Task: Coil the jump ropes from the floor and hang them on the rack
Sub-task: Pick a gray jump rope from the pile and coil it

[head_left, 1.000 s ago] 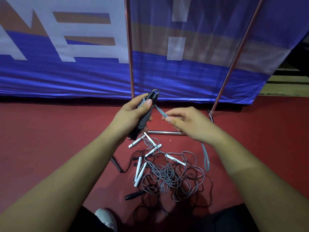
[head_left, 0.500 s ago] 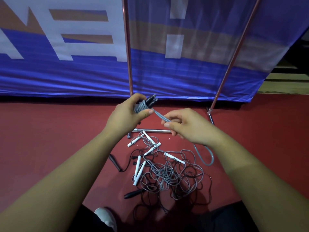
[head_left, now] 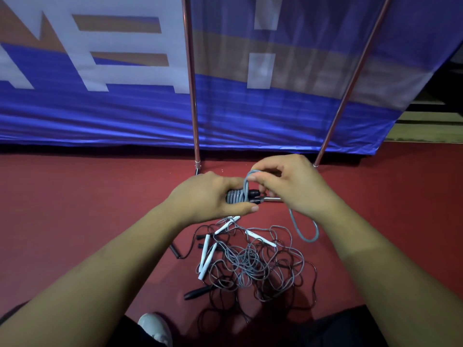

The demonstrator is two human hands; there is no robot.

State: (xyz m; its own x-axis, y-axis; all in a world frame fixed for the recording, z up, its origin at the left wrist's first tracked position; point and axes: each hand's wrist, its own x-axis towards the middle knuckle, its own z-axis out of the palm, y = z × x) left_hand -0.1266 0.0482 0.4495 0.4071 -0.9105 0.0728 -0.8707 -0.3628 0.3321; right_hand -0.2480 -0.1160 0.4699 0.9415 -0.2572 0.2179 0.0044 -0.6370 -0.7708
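Grey jump rope (head_left: 237,196), wound tight around its black handles, sits gripped in the curled left hand (head_left: 208,196) while the right hand (head_left: 288,186), at its 3 o'clock, pinches a loop of the cord, with the tangled pile of ropes (head_left: 250,261) on the red floor (head_left: 75,209) at 6 o'clock and the rack (head_left: 191,83) at 12 o'clock.

Hands: two, left hand (head_left: 213,196) and right hand (head_left: 295,186).
Wound jump rope (head_left: 236,196): just one.
White handles (head_left: 260,238): five showing in the floor tangle.
Rack poles (head_left: 191,96): two.
White shoe (head_left: 155,326): one.
Banner (head_left: 100,116): one.
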